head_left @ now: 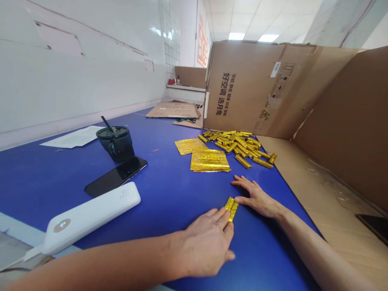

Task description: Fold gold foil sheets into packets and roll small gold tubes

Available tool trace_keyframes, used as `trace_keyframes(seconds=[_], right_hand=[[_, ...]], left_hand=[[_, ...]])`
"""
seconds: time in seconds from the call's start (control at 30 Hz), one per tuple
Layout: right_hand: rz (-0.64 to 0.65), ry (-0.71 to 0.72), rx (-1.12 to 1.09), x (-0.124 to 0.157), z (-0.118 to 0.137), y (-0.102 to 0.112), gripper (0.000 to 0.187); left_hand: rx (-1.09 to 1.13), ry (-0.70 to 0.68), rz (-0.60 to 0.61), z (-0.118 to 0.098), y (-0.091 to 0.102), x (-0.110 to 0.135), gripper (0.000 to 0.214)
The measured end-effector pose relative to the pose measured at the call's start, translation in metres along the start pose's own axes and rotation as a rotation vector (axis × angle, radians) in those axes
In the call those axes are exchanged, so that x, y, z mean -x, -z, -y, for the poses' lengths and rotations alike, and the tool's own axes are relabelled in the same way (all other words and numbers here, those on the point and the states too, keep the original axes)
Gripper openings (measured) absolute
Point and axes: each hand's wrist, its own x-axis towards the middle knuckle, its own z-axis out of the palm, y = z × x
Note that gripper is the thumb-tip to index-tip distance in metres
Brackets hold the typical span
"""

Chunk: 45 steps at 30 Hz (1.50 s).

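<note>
Across the blue tabletop, our left hand lay with fingers close together, tips against a narrow gold-foil sachet strip; we couldn't tell whether they gripped it. Our open right hand touched it with the thumb, below a heap of gold-foil sticks.

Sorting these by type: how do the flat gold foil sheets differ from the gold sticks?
The foil sheets are flat and wide, while the sticks are narrow and bulkier. The sheets lie in two neat groups; the sticks lie in a loose heap at mixed angles. The sheets sit nearer the mug, the sticks nearer the carton. Both share a shiny gold finish and rest on the blue table.
</note>
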Motion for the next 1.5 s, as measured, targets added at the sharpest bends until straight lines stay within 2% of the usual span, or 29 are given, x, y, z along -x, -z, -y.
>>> trace_keyframes(seconds=[0.6,0.83,1.0,1.27,1.5], right_hand=[[-0.014,-0.03,0.078,0.0,0.002,-0.005,0.063],[0.004,-0.095,0.026,-0.001,0.008,-0.003,0.063],[-0.044,-0.102,0.136,-0.001,0.016,-0.009,0.069],[-0.046,-0.096,0.211,-0.001,0.016,-0.013,0.067],[-0.054,-0.095,0.225,-0.002,0.016,-0.014,0.067]], left_hand=[[0.023,0.006,0.019,-0.002,-0.002,0.001,0.051],[0.008,0.002,0.021,-0.004,-0.004,0.0,0.052],[0.0,0.011,0.016,-0.005,-0.003,0.0,0.051],[0.005,0.017,0.074,-0.013,0.008,0.001,0.048],[0.057,0.023,0.101,-0.017,0.017,0.008,0.058]])
